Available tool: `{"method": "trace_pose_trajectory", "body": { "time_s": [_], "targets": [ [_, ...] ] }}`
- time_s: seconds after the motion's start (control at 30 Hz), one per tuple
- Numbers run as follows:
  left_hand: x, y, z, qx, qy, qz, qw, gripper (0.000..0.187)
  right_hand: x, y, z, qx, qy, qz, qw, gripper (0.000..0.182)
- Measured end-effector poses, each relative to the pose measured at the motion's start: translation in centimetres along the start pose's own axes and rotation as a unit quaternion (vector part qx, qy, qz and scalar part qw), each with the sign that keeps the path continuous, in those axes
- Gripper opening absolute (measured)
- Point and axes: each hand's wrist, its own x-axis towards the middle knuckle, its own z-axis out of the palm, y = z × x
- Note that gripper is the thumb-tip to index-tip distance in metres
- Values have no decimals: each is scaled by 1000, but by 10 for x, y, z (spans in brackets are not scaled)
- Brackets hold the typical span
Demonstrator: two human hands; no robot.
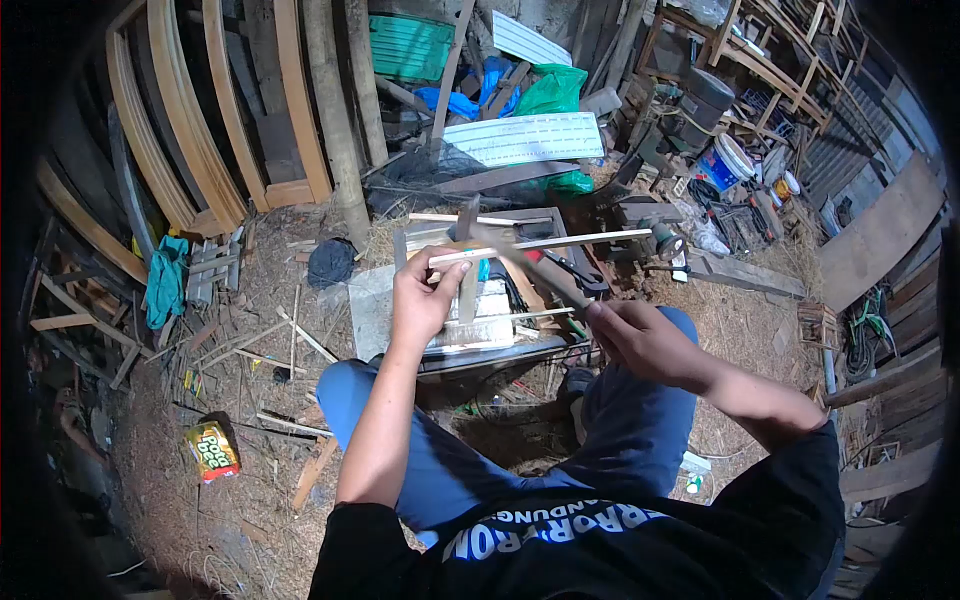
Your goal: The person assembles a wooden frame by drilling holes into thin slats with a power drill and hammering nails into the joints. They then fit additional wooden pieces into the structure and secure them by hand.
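My left hand point(424, 292) is closed around one end of a thin, pale wooden strip point(570, 242), which reaches to the right above a low box-like workbench point(470, 358). My right hand point(640, 340) grips a long dark tool point(548, 276), blurred, its far end slanting up and left toward the strip. Its exact kind is not clear. Near my left fingers, a greyish upright piece point(467, 300) crosses behind the strip. On the bench lie another thin wooden stick point(530, 316) and several small items, partly hidden by my hands.
Wooden frames point(180, 120) lean at the back left. A teal cloth point(167, 282) hangs near them. Wood scraps and a yellow snack packet point(212, 451) lie on the ground. A paint bucket point(728, 163) stands at the back right; a wide board point(880, 235) leans at the right.
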Motion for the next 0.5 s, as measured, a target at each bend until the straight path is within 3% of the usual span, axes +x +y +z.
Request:
{"method": "trace_pose_trajectory", "body": {
  "time_s": [0.07,0.2,0.37,0.5],
  "targets": [
    [-2,0,1,9,3,13,1000,14,-6,-5,5,18,26,-34,999,51],
    [-2,5,1,15,0,4,1000,15,4,5,-2,-43,-6,42,998,49],
    [2,-10,0,-22,14,13,1000,15,-4,-1,-3,115,64,4,991,46],
    [11,-22,-14,-187,94,-66,975,16,-10,12,-14,124,110,-10,986,45]
  ]
}}
